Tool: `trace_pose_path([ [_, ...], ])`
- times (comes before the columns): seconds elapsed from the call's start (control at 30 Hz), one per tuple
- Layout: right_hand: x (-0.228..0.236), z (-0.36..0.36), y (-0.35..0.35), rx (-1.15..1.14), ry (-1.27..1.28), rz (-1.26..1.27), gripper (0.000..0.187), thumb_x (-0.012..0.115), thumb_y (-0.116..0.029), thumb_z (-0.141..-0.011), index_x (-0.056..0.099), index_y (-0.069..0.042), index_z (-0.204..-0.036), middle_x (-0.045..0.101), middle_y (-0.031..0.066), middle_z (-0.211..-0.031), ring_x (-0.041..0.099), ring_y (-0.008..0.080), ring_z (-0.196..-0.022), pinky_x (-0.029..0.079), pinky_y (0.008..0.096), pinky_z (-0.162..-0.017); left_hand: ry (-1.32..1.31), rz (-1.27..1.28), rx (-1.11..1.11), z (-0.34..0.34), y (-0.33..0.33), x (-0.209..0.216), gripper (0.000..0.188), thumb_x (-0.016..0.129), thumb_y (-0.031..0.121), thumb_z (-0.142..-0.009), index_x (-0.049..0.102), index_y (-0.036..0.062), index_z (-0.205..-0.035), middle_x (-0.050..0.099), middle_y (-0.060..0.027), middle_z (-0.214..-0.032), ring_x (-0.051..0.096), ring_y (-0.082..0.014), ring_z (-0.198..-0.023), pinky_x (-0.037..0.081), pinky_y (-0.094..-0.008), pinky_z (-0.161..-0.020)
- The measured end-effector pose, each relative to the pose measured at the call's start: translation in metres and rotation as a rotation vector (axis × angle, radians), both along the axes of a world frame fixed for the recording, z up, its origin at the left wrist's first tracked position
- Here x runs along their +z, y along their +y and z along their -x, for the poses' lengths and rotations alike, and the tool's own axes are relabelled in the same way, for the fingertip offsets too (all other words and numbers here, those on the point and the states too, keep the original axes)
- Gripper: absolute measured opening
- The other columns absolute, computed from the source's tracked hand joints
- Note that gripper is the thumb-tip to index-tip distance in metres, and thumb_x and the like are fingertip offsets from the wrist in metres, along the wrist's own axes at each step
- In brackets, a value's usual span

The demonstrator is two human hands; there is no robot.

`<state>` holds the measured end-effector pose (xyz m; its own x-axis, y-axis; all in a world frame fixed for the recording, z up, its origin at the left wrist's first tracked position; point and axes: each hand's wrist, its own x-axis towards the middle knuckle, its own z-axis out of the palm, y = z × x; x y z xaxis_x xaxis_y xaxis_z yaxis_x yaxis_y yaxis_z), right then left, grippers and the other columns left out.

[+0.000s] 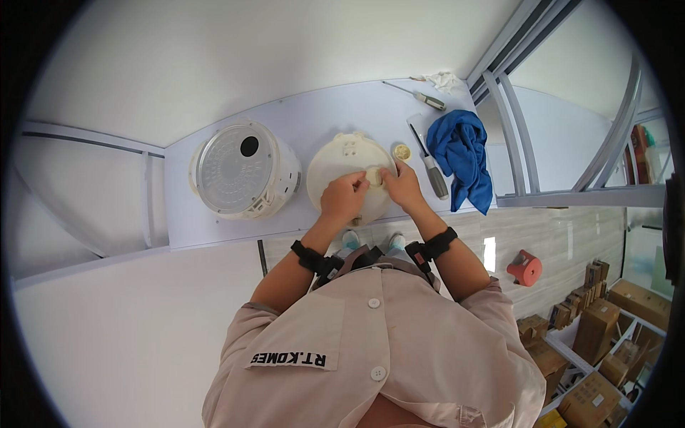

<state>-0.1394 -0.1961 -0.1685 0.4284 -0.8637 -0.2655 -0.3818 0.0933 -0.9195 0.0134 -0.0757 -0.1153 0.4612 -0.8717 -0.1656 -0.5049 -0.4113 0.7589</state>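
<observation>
A round cream lid-like part (326, 160) lies on the table in front of me. Over its middle, a small round cream cap-like piece (374, 176) sits between my hands. My left hand (344, 196) has thumb and fingers pinched together at the left edge of this piece. My right hand (404, 187) grips its right edge, thumb against it and fingers curled. Whether the small piece touches the lid beneath cannot be made out. Just beyond my right hand is another small round cream piece (402, 153) with a yellowish inside.
A white round appliance body (239, 171), vented face up, stands at left. To the right lie a grey-handled screwdriver (434, 175), a blue cloth (460, 157), and another screwdriver (428, 100) farther back by a white crumpled tissue (444, 81). A red stool (525, 268) and cardboard boxes (596, 328) are at lower right.
</observation>
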Motion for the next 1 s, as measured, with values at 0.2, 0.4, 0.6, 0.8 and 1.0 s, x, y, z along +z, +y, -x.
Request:
trace_pose_path([
  [0.2,-0.003,0.004,-0.004,0.062,-0.099,-0.01,0.037,0.073,-0.022,-0.107,0.074,0.006,-0.131,0.081,0.0147,-0.111,0.073,0.0176,-0.095,0.058,0.0349,-0.086,-0.406,0.12,-0.041,0.008,-0.013,0.011,0.02,0.075,0.031,-0.103,0.083,0.0139,-0.109,0.077,-0.0053,-0.101,0.076,-0.033,-0.088,0.059,-0.0465,-0.075],
  [0.4,0.009,0.007,-0.005,0.117,-0.105,-0.036,0.035,0.072,-0.021,-0.107,0.075,0.003,-0.132,0.081,0.0113,-0.11,0.072,0.0145,-0.095,0.058,0.033,-0.086,-0.258,0.168,-0.118,-0.002,-0.029,-0.005,0.016,0.075,0.03,-0.102,0.084,0.0179,-0.11,0.076,-0.0025,-0.097,0.075,-0.0311,-0.086,0.058,-0.0446,-0.072],
  [0.6,-0.007,0.011,0.003,0.047,-0.213,-0.07,0.036,0.069,-0.017,-0.106,0.073,0.004,-0.135,0.08,0.0127,-0.113,0.073,0.0157,-0.099,0.057,0.0329,-0.089,-0.359,0.173,-0.062,0.006,-0.029,-0.009,0.011,0.076,0.028,-0.1,0.082,0.0188,-0.103,0.076,-0.0014,-0.095,0.075,-0.0302,-0.084,0.058,-0.044,-0.068],
  [0.8,0.002,0.006,0.007,-0.025,-0.036,-0.229,0.037,0.066,-0.02,-0.109,0.071,0.006,-0.134,0.08,0.0169,-0.113,0.075,0.0209,-0.099,0.059,0.0364,-0.089,-0.283,0.068,-0.009,0.003,-0.032,-0.015,0.017,0.074,0.034,-0.103,0.081,0.0197,-0.109,0.081,-0.0055,-0.092,0.077,-0.0327,-0.084,0.058,-0.0479,-0.071],
  [1.0,0.005,0.005,0.003,0.04,0.028,-0.111,0.039,0.066,-0.024,-0.109,0.07,0.006,-0.134,0.079,0.019,-0.114,0.076,0.0245,-0.102,0.059,0.0393,-0.091,-0.227,0.077,0.038,0.002,-0.031,-0.017,0.018,0.073,0.035,-0.105,0.08,0.0201,-0.11,0.081,-0.006,-0.088,0.078,-0.0323,-0.082,0.058,-0.0462,-0.07],
])
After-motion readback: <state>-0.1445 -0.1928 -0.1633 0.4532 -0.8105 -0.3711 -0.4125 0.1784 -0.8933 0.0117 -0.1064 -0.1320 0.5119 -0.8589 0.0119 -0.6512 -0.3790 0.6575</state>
